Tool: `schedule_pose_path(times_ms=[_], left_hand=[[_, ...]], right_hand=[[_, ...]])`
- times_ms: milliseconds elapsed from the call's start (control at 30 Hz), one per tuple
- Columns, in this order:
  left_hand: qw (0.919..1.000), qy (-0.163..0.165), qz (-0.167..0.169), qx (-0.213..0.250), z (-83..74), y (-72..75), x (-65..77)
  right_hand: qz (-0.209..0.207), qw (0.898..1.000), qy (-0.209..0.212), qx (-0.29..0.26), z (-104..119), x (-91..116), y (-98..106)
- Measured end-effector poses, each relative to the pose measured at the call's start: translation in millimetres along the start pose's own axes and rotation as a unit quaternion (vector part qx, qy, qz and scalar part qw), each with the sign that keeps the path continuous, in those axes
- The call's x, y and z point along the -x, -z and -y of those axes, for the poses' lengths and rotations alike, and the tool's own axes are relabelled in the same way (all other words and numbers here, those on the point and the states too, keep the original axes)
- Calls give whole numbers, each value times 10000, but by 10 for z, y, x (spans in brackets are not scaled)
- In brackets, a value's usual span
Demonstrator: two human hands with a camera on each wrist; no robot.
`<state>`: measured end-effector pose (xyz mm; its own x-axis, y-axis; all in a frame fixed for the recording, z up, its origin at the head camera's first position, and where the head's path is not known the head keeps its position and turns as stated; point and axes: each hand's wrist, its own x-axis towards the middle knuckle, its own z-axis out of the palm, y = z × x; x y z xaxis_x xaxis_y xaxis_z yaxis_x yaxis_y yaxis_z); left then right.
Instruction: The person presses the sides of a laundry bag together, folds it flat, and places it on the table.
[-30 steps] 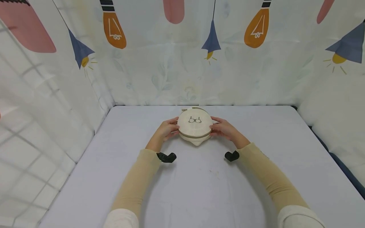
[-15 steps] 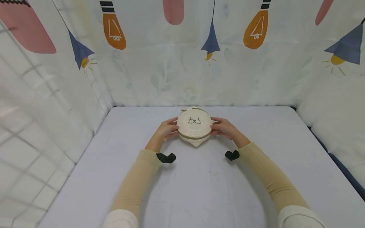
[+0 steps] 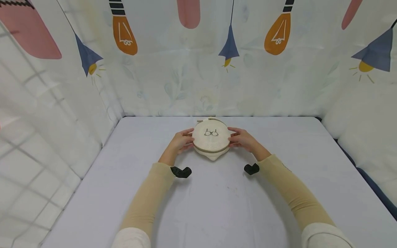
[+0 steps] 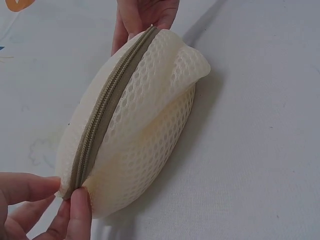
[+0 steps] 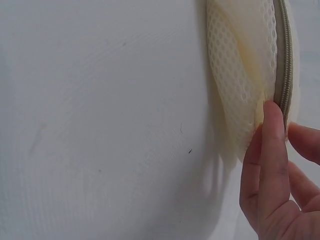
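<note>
A round cream mesh laundry bag (image 3: 211, 142) with a line drawing of glasses on its top sits near the far edge of the white table. Its olive-brown zip (image 4: 107, 105) runs along the side and looks closed over the stretch seen in the left wrist view. My left hand (image 3: 182, 142) pinches the bag's left side at the zip, thumb and fingers on either side of it. On the opposite side my right hand (image 3: 243, 141) pinches the bag's edge by the zip (image 5: 286, 65). Mesh folds bulge out below the zip, towards me.
The white-covered table (image 3: 211, 206) spreads out in front of the bag. A patterned curtain (image 3: 192, 75) hangs just behind the table's far edge. Black wrist devices (image 3: 181, 172) sit on both forearms.
Both hands keep their hold on the bag, and it stays in place. The whole scene sits slightly lower in the head view.
</note>
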<state>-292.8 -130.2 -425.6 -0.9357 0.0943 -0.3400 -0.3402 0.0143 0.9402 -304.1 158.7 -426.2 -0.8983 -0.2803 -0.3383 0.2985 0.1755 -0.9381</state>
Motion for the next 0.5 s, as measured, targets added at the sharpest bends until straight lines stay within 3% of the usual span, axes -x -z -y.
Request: schedule_pose_path(times_ms=[500], left_hand=[[9993,231,-228,-188,-77,-45,20]], right_hand=[[-41,9999,-75,137,-7,-31,-12]])
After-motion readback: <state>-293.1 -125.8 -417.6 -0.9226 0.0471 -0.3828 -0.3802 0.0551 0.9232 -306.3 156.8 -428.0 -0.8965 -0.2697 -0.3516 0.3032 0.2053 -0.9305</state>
